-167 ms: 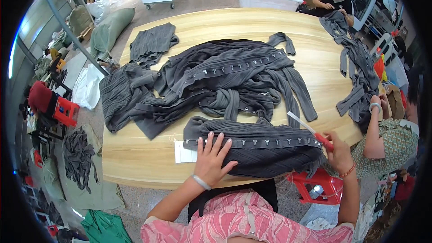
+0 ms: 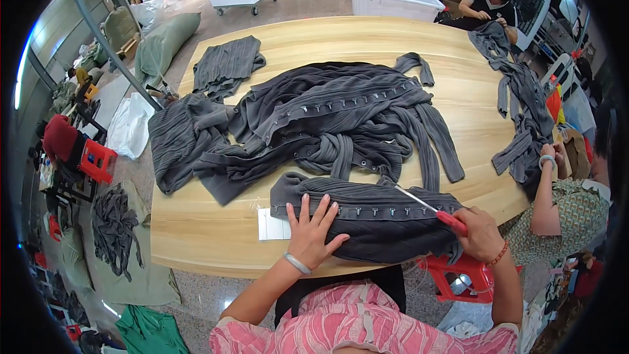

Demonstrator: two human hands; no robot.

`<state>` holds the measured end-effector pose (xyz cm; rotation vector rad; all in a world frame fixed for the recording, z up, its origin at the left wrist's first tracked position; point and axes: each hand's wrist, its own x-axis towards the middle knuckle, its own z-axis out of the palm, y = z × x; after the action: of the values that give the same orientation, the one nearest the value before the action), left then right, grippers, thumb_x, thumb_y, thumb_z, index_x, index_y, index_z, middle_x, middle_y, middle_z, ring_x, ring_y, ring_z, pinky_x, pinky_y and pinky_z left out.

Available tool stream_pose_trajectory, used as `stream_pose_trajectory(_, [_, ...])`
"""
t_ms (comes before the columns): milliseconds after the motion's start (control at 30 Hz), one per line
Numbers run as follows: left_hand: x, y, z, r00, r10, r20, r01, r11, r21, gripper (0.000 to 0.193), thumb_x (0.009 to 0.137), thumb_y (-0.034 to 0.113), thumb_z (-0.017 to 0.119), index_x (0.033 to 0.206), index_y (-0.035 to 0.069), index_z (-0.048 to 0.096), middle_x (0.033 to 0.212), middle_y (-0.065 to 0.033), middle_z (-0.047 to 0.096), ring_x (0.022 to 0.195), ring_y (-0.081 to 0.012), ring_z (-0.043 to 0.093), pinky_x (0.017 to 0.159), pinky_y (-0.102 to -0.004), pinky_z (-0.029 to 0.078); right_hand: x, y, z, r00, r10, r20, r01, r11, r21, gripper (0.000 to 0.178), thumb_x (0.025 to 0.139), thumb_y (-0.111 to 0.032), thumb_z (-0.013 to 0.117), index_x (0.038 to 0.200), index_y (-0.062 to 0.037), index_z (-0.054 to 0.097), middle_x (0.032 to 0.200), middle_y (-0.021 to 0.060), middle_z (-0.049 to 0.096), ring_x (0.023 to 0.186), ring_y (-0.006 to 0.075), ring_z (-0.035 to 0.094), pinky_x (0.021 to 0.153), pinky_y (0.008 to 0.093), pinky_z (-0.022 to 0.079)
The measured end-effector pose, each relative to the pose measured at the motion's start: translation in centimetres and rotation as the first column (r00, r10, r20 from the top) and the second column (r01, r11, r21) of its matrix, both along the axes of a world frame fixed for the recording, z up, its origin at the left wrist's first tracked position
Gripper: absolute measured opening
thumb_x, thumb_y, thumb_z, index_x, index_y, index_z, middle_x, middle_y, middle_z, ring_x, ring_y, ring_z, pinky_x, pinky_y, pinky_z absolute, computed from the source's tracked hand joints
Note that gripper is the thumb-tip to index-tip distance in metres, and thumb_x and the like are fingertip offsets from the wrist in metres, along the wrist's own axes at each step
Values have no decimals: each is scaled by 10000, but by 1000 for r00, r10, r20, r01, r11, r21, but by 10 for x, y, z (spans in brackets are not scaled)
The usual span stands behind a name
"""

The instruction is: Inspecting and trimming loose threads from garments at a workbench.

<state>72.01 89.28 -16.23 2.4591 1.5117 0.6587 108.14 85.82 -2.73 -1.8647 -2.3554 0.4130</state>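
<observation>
Our left hand is spread flat on a grey top, fingers over one end of its metal fasteners. Our right hand grips a red-handled tool, and has just swung it closer to our left. Its pale shaft now slants over the cloth between our hands, so we judge the work centres there; contact we can't tell. White paper sits beside our left hand; beyond both, more grey clothes cover the table.

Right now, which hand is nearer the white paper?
Left: the left hand rests on the dark garment, just right of the white paper; the right hand is farther right, holding a red-handled tool.
</observation>
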Motion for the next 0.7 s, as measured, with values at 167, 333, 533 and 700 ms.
stream_pose_trajectory(167, [-5,-3,-8,1000,-12,-10,12,999,-53,706,807,588,663,1384,201,538,1565,-92,314,1408,-494,221,1052,-750,50,-27,11,-4,992,88,-93,-109,961,-255,237,839,-124,641,1065,-80,582,898,162,650,860,374,631,753,446,503])
stream_pose_trajectory(333, [-7,-1,-10,1000,-28,-10,27,995,-95,690,805,601,656,1380,236,543,1588,-79,271,1425,-498,173,1055,-747,40,-60,27,-8,971,229,-75,-241,913,-329,237,884,-231,630,1063,-90,565,881,147,679,794,352,664,690,445,516])
stream_pose_trajectory(533, [-11,-5,-12,1000,-26,7,27,996,-82,698,797,613,657,1381,248,544,1595,-60,258,1422,-549,97,1050,-753,33,-100,54,0,940,340,-17,-328,894,-306,259,914,-312,613,1031,-90,548,741,148,665,712,370,656,623,478,490])
stream_pose_trajectory(700, [-6,-4,-11,1000,-30,-6,29,994,-103,699,803,622,648,1395,269,533,1589,-57,269,1419,-561,77,1063,-739,19,-120,67,-12,930,368,-14,-355,886,-298,273,889,-298,629,1058,-95,562,709,168,644,679,391,644,610,488,486])
